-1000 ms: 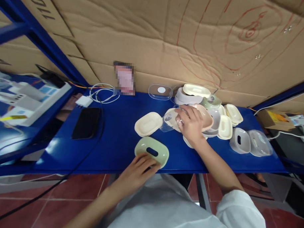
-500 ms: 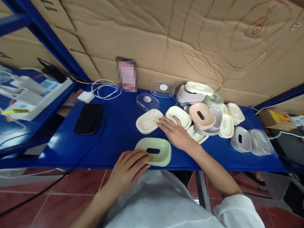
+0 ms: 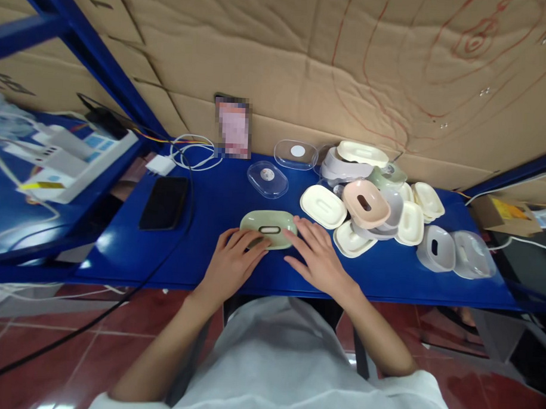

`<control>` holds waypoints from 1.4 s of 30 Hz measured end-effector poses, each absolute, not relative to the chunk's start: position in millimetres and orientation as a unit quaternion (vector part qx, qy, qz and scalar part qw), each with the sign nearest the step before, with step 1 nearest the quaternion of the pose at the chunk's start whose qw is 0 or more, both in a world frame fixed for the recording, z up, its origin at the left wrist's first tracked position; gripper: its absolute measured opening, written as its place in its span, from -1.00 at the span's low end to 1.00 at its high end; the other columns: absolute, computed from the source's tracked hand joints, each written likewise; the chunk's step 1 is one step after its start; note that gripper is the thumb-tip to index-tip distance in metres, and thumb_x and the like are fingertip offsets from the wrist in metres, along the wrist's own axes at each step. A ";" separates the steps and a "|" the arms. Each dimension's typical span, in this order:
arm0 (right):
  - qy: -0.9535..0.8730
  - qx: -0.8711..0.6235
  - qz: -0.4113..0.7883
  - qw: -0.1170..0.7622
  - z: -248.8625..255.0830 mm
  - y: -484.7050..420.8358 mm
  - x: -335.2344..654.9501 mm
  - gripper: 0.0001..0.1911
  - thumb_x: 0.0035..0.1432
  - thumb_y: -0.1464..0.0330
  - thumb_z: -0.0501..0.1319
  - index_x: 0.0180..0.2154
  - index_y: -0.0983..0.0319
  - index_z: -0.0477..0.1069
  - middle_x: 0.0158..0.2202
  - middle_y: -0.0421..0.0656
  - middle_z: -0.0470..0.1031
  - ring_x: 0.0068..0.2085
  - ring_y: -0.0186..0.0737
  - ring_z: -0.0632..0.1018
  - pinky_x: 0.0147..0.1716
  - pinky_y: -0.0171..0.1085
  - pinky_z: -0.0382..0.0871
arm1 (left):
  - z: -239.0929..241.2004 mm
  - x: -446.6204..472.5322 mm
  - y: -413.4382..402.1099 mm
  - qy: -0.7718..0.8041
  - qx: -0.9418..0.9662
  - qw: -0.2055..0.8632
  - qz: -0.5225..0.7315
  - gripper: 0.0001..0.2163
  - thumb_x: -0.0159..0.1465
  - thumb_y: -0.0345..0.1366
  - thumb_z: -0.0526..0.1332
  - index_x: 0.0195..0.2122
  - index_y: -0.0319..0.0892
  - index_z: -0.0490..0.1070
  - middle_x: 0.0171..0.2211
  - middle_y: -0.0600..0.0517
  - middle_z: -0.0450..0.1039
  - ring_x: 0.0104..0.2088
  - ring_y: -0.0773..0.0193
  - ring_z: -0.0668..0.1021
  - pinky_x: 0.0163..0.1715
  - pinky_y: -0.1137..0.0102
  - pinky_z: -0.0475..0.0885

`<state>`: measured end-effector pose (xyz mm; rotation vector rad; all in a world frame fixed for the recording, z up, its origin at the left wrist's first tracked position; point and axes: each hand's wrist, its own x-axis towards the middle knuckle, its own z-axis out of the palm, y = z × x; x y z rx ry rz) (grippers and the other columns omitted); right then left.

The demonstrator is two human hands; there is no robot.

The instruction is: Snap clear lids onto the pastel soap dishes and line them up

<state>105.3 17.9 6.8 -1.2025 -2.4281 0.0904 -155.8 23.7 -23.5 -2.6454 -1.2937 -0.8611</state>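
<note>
We see the left hand [image 3: 230, 264] and the right hand [image 3: 316, 260] lying flat with fingers spread, one at each end of a pale green dish [image 3: 268, 229] with a slot in its top; fingertips touch it, nothing is gripped. The dish sits near the front edge of the blue shelf [image 3: 199, 258], about midway along. Behind it lies a clear lid [image 3: 267, 178]. Toward the right end we find a heap of cream, pink and grey dishes [image 3: 371, 202]. A black phone [image 3: 164, 203] rests toward the left end.
</note>
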 end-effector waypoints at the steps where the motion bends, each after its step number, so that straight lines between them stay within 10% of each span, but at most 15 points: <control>1: -0.889 -0.417 0.033 0.185 4.8 22.9 104.0 -0.45 0.54 0.22 0.16 0.46 0.13 0.27 0.53 0.00 0.21 0.53 0.04 0.26 0.47 0.12 0.23 | -23.9 -154.8 25.6 -0.420 -0.864 0.037 -0.275 -0.80 0.51 -0.32 0.25 0.12 -0.08 0.55 0.04 -0.08 0.65 0.06 0.02 0.64 0.13 0.07 0.42; 13: -0.918 -0.341 0.091 0.181 5.0 74.4 102.5 -0.64 0.59 0.27 0.07 0.20 0.15 0.54 0.25 -0.05 0.58 0.34 -0.06 0.51 0.34 0.03 0.41 | -30.1 -167.3 21.1 -0.454 -0.853 -0.045 -0.252 -0.71 0.52 -0.28 0.22 0.22 -0.03 0.54 0.42 -0.19 0.34 0.39 -0.15 0.43 0.28 -0.08 0.45; 19: -0.847 -0.506 0.049 0.158 7.3 143.1 34.3 -0.39 0.53 0.14 0.16 0.43 0.29 0.29 0.53 0.20 0.15 0.49 0.32 0.26 0.37 0.25 0.30 | -31.7 -184.9 -2.5 -0.482 -0.804 -0.129 -0.324 -0.76 0.49 -0.29 0.27 0.14 -0.05 0.57 0.55 -0.15 0.03 0.54 -0.21 0.21 0.42 -0.17 0.34; 25: -0.812 -0.554 0.100 0.153 7.3 161.7 19.2 -0.35 0.40 0.20 0.34 0.40 0.30 0.31 0.41 0.22 0.33 0.38 0.32 0.41 0.31 0.26 0.39 | -35.4 -199.8 -8.9 -0.490 -0.773 -0.200 -0.350 -0.76 0.47 -0.25 0.30 0.14 0.02 0.55 0.53 -0.08 0.09 0.49 -0.11 0.32 0.44 -0.09 0.36; 32: -0.904 -0.280 0.245 0.210 20.5 66.3 80.7 -0.43 0.58 0.31 0.05 0.52 0.07 0.11 0.52 -0.06 0.24 0.57 -0.08 0.15 0.52 0.14 0.18 | -47.1 -204.8 -0.7 -0.511 -0.669 -0.330 -0.428 -0.08 0.35 -0.04 0.44 0.57 0.11 -0.10 0.54 -0.21 0.10 0.45 -0.09 0.40 0.40 -0.06 0.41; 42: -0.957 -0.253 0.053 0.129 0.7 42.9 72.4 -0.48 0.52 0.30 0.20 0.43 0.08 0.34 0.48 0.00 0.31 0.53 0.12 0.23 0.49 0.25 0.19 | -38.3 -206.6 0.2 -0.502 -0.731 -0.247 -0.391 -0.38 0.39 0.01 0.39 0.42 0.05 0.29 0.42 -0.11 0.36 0.41 -0.07 0.46 0.40 -0.05 0.42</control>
